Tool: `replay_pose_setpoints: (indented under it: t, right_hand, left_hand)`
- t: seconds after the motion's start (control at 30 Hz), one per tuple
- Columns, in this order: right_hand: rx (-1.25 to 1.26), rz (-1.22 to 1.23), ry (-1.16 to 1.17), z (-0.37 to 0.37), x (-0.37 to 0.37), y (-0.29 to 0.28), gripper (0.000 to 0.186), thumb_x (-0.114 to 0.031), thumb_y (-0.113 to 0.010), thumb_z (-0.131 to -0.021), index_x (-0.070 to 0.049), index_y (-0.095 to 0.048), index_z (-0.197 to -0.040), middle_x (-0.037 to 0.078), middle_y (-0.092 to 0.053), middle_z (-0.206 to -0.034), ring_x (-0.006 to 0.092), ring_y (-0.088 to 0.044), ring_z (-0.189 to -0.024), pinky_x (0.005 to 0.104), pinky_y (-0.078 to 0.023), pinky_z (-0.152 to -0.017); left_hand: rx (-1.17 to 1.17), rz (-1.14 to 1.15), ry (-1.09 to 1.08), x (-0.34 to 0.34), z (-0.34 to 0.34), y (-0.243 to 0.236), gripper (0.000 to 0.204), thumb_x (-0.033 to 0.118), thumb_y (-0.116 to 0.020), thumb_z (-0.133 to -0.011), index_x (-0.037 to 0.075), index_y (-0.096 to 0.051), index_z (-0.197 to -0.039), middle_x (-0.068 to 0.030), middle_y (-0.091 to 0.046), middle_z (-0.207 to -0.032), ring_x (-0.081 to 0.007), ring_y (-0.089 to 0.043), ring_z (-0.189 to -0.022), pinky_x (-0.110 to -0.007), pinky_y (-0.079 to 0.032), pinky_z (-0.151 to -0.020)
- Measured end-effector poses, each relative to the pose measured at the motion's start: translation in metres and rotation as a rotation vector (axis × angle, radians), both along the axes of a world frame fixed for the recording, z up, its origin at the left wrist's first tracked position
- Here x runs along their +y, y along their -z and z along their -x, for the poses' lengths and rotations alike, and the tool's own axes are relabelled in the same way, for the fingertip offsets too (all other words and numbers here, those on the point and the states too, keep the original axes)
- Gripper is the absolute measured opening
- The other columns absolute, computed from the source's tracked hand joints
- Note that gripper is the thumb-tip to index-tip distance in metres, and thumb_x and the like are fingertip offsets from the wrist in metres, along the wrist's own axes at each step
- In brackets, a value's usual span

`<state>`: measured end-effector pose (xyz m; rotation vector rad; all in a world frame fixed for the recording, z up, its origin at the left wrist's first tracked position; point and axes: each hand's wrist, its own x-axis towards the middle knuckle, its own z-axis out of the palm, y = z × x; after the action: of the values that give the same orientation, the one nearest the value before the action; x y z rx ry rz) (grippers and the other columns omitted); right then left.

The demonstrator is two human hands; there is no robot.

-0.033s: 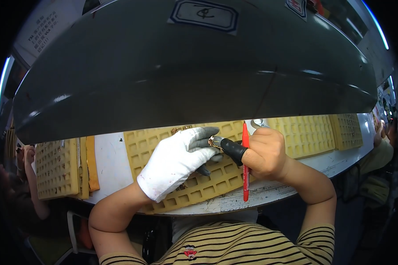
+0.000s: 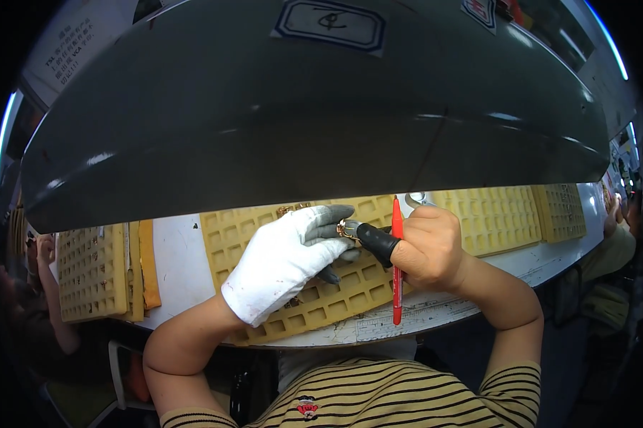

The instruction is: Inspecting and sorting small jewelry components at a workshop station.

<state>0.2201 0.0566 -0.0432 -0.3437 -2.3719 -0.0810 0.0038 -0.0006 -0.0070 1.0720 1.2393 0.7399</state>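
My left hand, in a white glove with grey fingertips, grips a small gold-coloured metal piece over a yellow foam tray of square pockets. My right hand is closed on a red pen, held roughly upright. Its thumb wears a black cover and presses at the small piece. A silver metal object shows just beyond the right hand; its shape is partly hidden. Some small metallic pieces sit in the tray behind the gloved fingers.
A dark overhanging hood spans above the white bench. More foam trays stand at left and right. Other people's hands show at far left and far right. A chair frame is at lower left.
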Motion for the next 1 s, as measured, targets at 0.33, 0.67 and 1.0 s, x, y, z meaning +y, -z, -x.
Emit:
replay_pose_setpoints:
  t: [0.33, 0.67, 1.0]
  right_hand:
    - [0.0, -0.118, 0.053, 0.0, 0.002, 0.002, 0.015, -0.009, -0.065, -0.065, -0.013, -0.05, -0.065, -0.002, -0.043, -0.051, 0.0126, -0.046, -0.044, 0.0268, -0.033, -0.043]
    - [0.174, 1.437, -0.025, 0.004, -0.016, -0.009, 0.028, 0.009, -0.059, -0.076, 0.0, -0.064, -0.102, 0.004, -0.065, -0.067, 0.0082, -0.056, -0.049, 0.0232, -0.043, -0.045]
    - [0.123, 1.841, -0.013, 0.006, -0.017, -0.026, 0.017, -0.005, -0.052, -0.092, 0.0, -0.061, -0.106, 0.005, -0.063, -0.067, 0.0056, -0.055, -0.048, 0.0199, -0.043, -0.044]
  left_hand:
    - [0.156, -0.13, 0.014, -0.002, -0.003, -0.004, 0.043, 0.019, -0.063, -0.09, 0.001, -0.055, -0.129, -0.0096, -0.069, -0.1, -0.0119, -0.067, -0.075, -0.025, -0.055, -0.068]
    - [0.17, -0.202, -0.015, -0.002, -0.005, 0.003, 0.04, 0.019, -0.059, -0.092, 0.001, -0.057, -0.128, -0.0116, -0.07, -0.098, -0.0131, -0.066, -0.075, -0.026, -0.054, -0.07]
    - [0.3, -0.264, 0.089, -0.001, 0.001, 0.002, 0.036, 0.02, -0.052, -0.095, 0.004, -0.059, -0.127, -0.0091, -0.069, -0.086, -0.0121, -0.063, -0.069, -0.025, -0.052, -0.065]
